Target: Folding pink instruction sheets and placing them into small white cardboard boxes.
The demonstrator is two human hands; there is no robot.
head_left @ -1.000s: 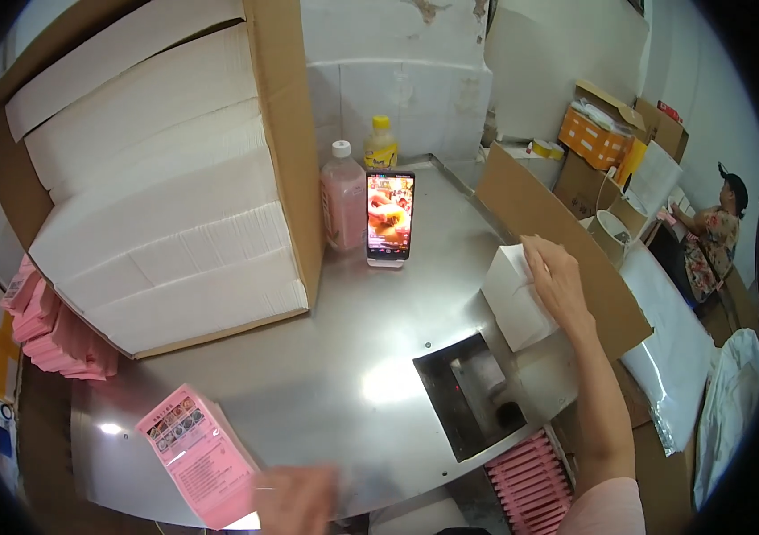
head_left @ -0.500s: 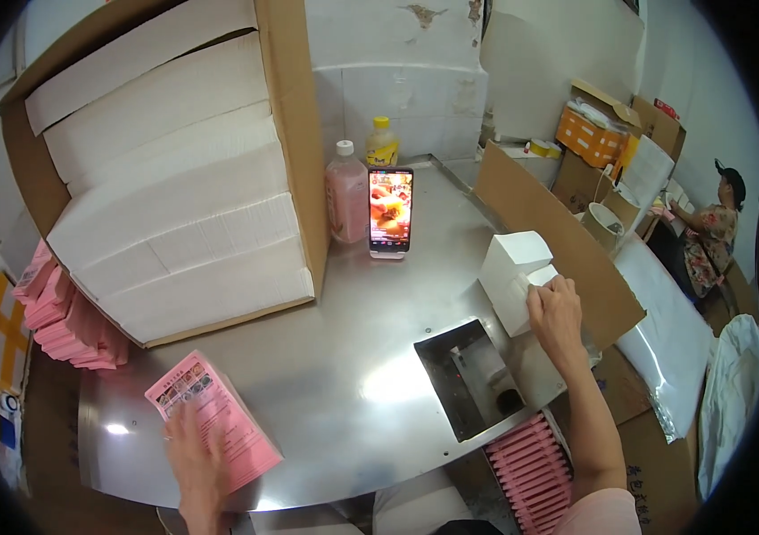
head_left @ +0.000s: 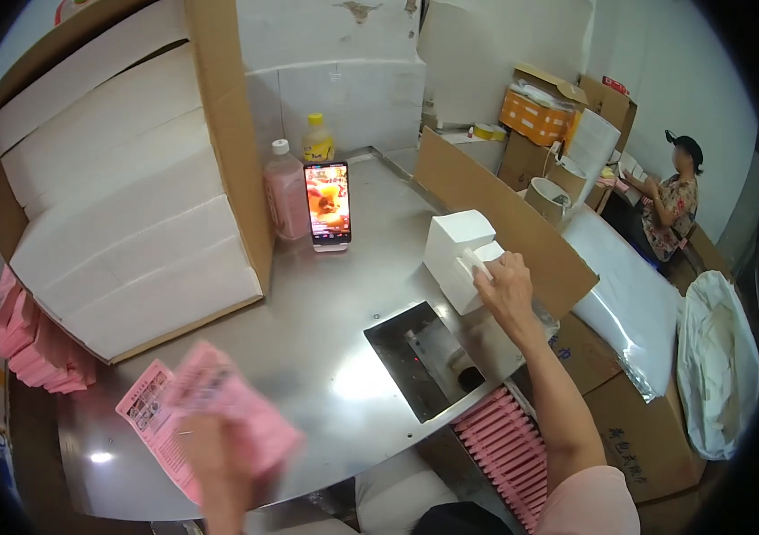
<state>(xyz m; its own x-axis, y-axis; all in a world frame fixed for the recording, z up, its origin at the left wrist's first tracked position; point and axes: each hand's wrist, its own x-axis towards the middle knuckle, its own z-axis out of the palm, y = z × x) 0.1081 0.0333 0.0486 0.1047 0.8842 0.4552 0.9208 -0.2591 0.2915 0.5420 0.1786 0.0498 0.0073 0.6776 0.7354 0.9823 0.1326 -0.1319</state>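
My left hand (head_left: 222,459), partly smeared by motion, grips a pink printed paper packet (head_left: 241,406) above the steel table. Under it, to the left, lies another pink printed packet (head_left: 149,412), partly hidden by the hand and the lifted one. My right hand (head_left: 509,294) is closed at the near side of a white block of folded tissue paper (head_left: 460,234). Its fingers pinch a thin white portion (head_left: 470,269) of the paper. The block stands beside a square opening (head_left: 424,357) in the tabletop.
A big carton (head_left: 250,152) of white paper blocks stands at the left, with pink packets (head_left: 36,352) stacked beside it. Behind are a phone (head_left: 328,205) on a stand and two bottles. A cardboard panel (head_left: 504,218) edges the right. Pink packets (head_left: 504,446) fill a holder below; a person (head_left: 669,196) sits farther off.
My left hand has taken hold of a pink packet and lifted it off the pile. My right hand stays at the tissue block. The whole view has shifted, so things sit farther left.
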